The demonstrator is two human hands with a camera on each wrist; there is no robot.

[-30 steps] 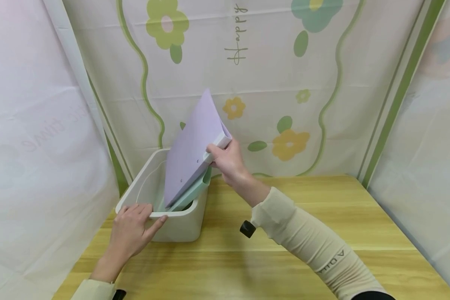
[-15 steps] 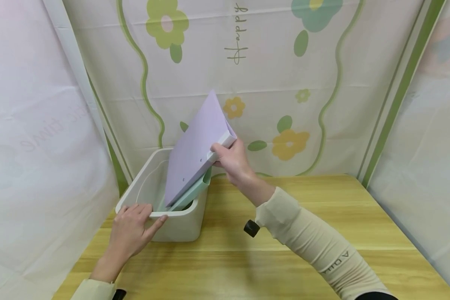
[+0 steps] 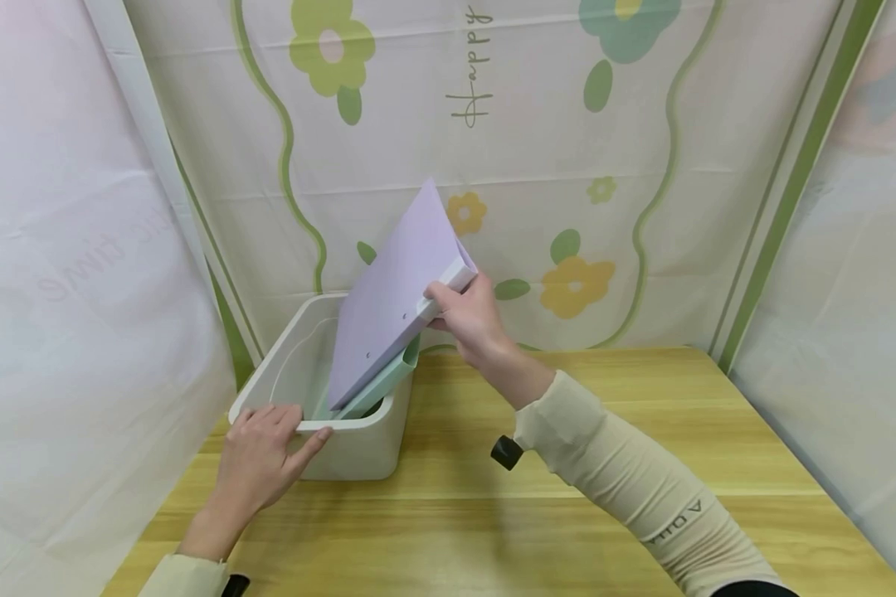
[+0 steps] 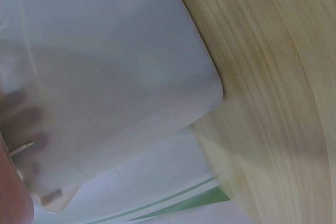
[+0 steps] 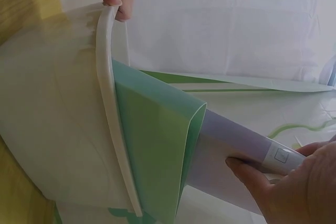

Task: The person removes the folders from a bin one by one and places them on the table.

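My right hand (image 3: 472,319) pinches a purple ring binder (image 3: 396,290) by its spine, thumb on one side and fingers on the other. The binder stands tilted, its lower end inside a white plastic bin (image 3: 358,452). A mint green binder (image 5: 157,124) leans in the bin beneath it, its open edge sticking out past the rim. With my left hand (image 3: 261,452) I grip the near rim of the bin, fingers over the inside and thumb along the outside. In the left wrist view the fingers show dimly through the bin wall (image 4: 121,61).
The bin stands at the left of a wooden table (image 3: 605,497). Behind the table hangs a pale curtain (image 3: 523,149) printed with flowers, and further sheets close off the left and right sides.
My right hand has moved a little to the right and up, drawing the purple binder along. The left hand, bin and green binder have stayed put.
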